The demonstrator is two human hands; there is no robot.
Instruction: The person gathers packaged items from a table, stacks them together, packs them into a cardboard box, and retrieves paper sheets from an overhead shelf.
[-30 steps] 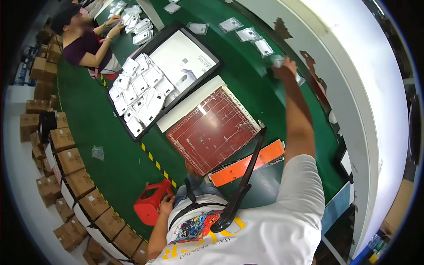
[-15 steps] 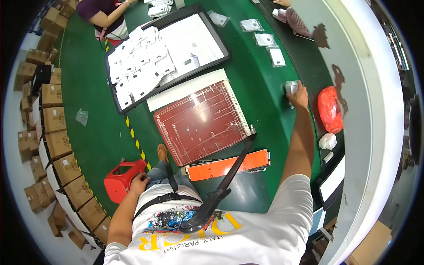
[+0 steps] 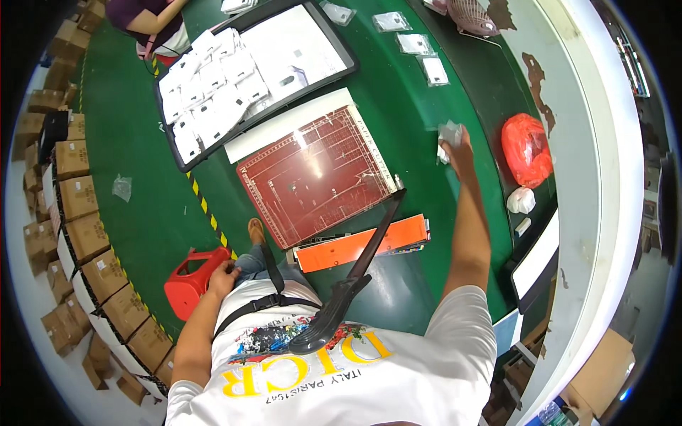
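Over the green table at the right, my right hand [image 3: 460, 152] is closed around a clear plastic bag [image 3: 448, 135] with something white in it. The fingers partly cover the bag. My left hand [image 3: 223, 277] hangs low beside my thigh, next to a red stool [image 3: 190, 290]. Its fingers are loosely curled, with nothing visible in them. Left of my right hand lies a red paper cutter [image 3: 305, 184], its long black handle [image 3: 341, 305] reaching toward my shirt. Farther up the table, several clear bags with white cards, such as this bagged card [image 3: 434, 71], lie in a slanting row.
A black-rimmed tray [image 3: 348, 64] holds many white packets [image 3: 213, 85]. Orange binders [image 3: 362, 245] lie below the cutter. A red plastic bag [image 3: 526, 153] sits on the right. Cartons [image 3: 89, 206] line the left side. A person [image 3: 145, 21] sits at the upper left.
My right hand has moved slightly left with the plastic bag, which is now lifted and tilted. The whole view has shifted a little. At the top right, another person's hand has gone from view.
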